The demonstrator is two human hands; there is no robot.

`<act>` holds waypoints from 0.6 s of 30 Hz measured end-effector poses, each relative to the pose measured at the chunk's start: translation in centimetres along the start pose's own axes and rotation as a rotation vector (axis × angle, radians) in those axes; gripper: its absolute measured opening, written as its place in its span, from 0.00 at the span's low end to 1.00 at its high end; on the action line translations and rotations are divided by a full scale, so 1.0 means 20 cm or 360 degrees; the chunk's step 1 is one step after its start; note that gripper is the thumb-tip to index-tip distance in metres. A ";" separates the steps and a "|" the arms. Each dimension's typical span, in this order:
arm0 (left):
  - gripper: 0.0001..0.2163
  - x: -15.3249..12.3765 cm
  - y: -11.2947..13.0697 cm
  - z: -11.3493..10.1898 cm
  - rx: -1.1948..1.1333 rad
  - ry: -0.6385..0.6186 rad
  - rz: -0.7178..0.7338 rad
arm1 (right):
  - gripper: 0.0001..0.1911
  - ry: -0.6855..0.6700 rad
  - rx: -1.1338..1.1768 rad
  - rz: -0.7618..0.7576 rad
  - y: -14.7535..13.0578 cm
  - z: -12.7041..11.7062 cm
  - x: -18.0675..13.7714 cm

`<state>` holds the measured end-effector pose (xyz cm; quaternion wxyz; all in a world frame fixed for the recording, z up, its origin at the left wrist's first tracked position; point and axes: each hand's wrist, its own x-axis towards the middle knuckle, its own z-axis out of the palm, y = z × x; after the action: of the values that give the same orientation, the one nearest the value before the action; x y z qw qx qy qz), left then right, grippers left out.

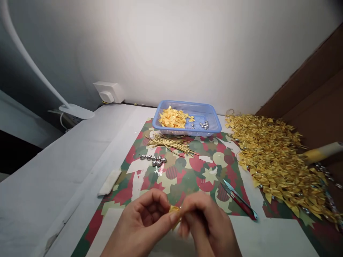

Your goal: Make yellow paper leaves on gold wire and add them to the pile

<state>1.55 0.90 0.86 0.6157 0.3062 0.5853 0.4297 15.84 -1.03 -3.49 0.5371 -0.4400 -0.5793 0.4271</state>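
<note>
Low in the view, the left hand (139, 221) and the right hand (206, 225) meet fingertip to fingertip over the counter (66, 167), both pinched shut on a small yellow bow (174, 210) between them; the left thumb and forefinger hold its near edge, the right fingers, partly blurred, close on its other side. Only a sliver of the bow shows between the fingers. Beneath the hands lies a patterned sheet (187, 171) in red, green and cream shapes. Just right of the hands, a pair of red-handled snips (239, 200) rests on the sheet, blades pointing away to the left. Left of the sheet, a small white pad (109, 182) lies on the grey cloth. Further out on the sheet, a cluster of silver bells (155, 160), and beyond it a loose bundle of gold wire ties (171, 142) fanned sideways. Right side, a large heap of finished yellow bows (278, 160) runs from the far edge toward the near right corner, with a yellow-tipped handle (321, 152) lying across its outer edge. At the far end, against the wall, a blue basket (211, 123) holds a pile of yellow bows (173, 117) on its left and a few silver bells (204, 125) on its right. Far left, a white wall socket (108, 92) and the foot of a white lamp (77, 111).
</note>
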 end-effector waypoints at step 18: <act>0.12 0.06 -0.07 -0.08 -0.0132 -0.0120 -0.0318 | 0.08 0.0225 -0.0963 -0.0419 0.05 -0.02 -0.06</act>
<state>0.09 1.02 -1.15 0.6893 0.2366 0.5709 0.3781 16.26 -1.87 -4.63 0.4715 -0.5294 -0.6930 0.1311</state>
